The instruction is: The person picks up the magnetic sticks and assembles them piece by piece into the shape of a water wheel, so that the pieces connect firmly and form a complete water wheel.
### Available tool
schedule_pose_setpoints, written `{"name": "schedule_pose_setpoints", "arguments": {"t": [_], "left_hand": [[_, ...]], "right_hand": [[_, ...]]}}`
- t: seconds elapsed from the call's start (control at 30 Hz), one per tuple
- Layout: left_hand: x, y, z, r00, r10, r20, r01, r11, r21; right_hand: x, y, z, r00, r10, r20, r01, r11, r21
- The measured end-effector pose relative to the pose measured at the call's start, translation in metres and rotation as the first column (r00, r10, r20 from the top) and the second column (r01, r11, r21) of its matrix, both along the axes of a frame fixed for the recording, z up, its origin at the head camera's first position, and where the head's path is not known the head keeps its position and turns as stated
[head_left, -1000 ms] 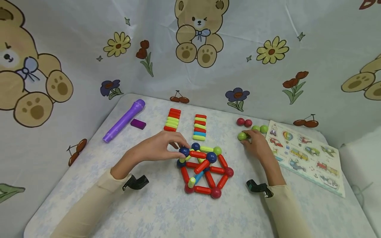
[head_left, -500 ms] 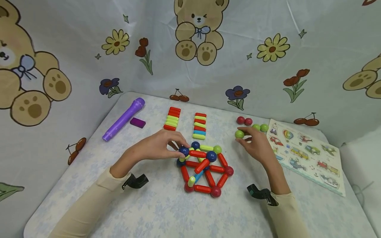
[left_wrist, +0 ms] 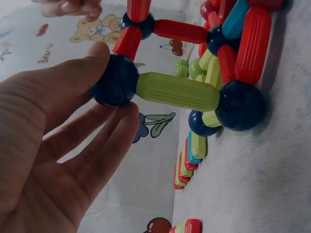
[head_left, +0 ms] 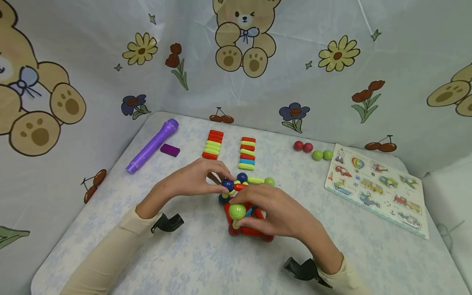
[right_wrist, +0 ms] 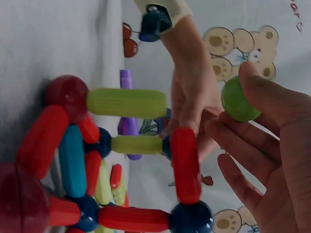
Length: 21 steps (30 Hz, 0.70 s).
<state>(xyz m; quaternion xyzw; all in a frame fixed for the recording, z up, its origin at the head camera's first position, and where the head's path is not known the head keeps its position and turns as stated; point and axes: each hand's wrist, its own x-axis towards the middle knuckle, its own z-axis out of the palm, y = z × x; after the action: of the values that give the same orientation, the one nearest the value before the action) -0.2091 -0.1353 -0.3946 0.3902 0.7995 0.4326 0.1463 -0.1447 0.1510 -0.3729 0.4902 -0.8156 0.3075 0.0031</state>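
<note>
Keep your left hand (head_left: 191,180) pinching that blue ball (left_wrist: 115,80) steady while your right hand (head_left: 274,215), fingers pinching the green ball (head_left: 237,211), lowers it gently onto the rod frame (head_left: 250,229).

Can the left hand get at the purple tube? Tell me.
Probably yes: the purple tube lies in the open on the left hand's side, but that hand is pinching a blue ball.

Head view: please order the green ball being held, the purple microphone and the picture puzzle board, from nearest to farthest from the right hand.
1. Green ball: pinched in the right hand.
2. Picture puzzle board: on the right side.
3. Purple microphone: far left, at the back.
</note>
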Motion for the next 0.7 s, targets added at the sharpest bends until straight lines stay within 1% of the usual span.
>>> {"name": "schedule_pose_setpoints", "arguments": {"t": [0.13,0.27,0.47,0.7], "left_hand": [[-0.001,0.000,0.000,1.000,0.002,0.004,-0.002,1.000,0.000],[-0.001,0.000,0.000,1.000,0.005,0.011,-0.005,1.000,-0.006],[-0.001,-0.001,-0.001,1.000,0.010,0.021,-0.010,1.000,-0.002],[-0.001,0.000,-0.001,1.000,0.005,0.030,-0.005,1.000,0.000]], "right_hand": [[0.000,-0.007,-0.008,0.998,0.033,-0.047,-0.029,0.997,0.074],[-0.002,-0.007,-0.012,0.999,0.035,-0.031,-0.031,0.994,0.109],[-0.004,-0.007,-0.012,1.000,0.024,-0.007,-0.022,0.988,0.156],[-0.002,-0.008,-0.013,0.999,0.020,-0.026,-0.015,0.979,0.202]]}}
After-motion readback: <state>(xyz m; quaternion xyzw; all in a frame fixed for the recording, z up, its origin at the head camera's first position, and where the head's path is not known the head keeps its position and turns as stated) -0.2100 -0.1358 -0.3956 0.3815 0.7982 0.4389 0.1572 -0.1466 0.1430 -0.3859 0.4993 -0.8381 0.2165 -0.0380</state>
